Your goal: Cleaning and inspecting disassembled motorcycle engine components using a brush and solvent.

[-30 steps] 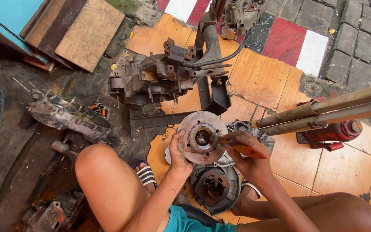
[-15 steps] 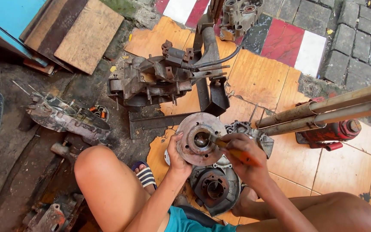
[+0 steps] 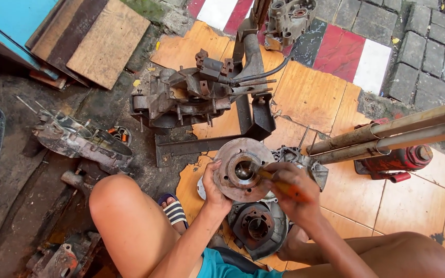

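Here, rusty round flywheel [image 3: 243,170] w/ hollow centre, in left hand [image 3: 213,189].

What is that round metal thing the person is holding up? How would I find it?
Look at the orange tiled floor near the middle, just in front of the person's bare knees. There the left hand grips the edge of a flat round metal disc, while the right hand pokes an orange-handled tool into its middle hole. Unlike the lumpy engine parts around it, it is a plain circle, lifted off the floor.
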